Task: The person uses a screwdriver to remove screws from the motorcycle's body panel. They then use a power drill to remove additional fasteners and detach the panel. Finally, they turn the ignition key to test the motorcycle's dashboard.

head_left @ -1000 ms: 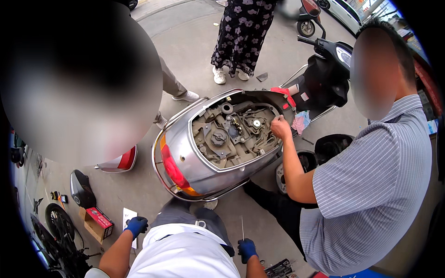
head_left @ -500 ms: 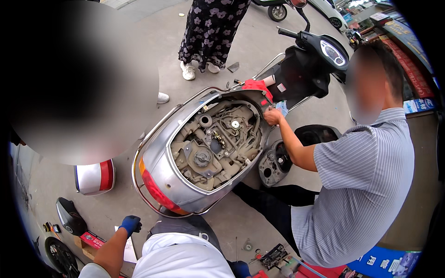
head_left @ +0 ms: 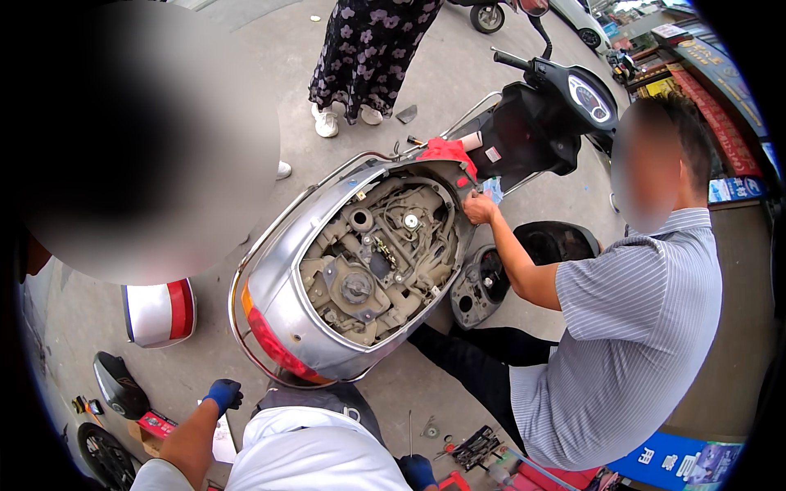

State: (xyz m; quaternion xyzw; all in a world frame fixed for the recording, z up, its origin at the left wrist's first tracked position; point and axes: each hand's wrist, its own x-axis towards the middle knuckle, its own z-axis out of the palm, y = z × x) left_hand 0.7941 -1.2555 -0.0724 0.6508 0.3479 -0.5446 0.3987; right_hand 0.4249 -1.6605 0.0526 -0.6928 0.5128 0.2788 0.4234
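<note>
My left hand, in a blue glove, hangs at the lower left with its fingers curled closed; nothing shows in it. At the lower edge my right hand, also in a blue glove, is closed around a thin metal rod that points upward; its handle end is hidden. Ahead of both hands stands a silver scooter, its seat off and the dusty engine bay exposed. A round dark cap sits inside the bay. A red cloth lies at its front end.
A person in a striped shirt crouches at right, hand on the scooter body's edge. Another person stands beyond in a flowered garment. A white-and-red case, a dark storage bucket and several tools lie on the ground.
My right hand and the metal rod have come up further into view. The left hand has shifted slightly, still closed. The whole view has moved a little; the co-worker's hand stays at the scooter.
</note>
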